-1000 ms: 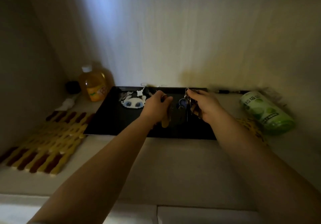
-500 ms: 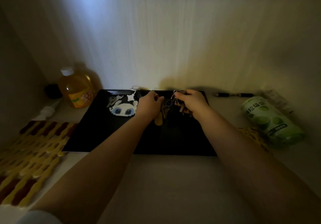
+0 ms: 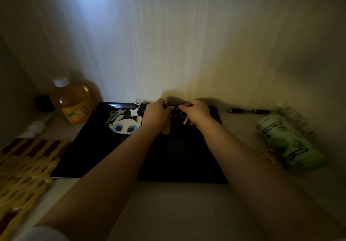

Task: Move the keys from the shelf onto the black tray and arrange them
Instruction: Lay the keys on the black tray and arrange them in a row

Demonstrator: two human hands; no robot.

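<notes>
Home shelf: juice bottle [image 3: 72, 104], keys [image 3: 115, 115]

Keys [image 3: 178, 114] mostly hidden btwn hands, count unclear in dark, tray [image 3: 97, 147] partly under arms, mat [image 3: 24, 166] cut off at left edge

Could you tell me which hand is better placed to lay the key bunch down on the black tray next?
The right hand: its fingers already pinch the ring of the key bunch above the black tray. The left hand only steadies a tan tag beside it.
</notes>
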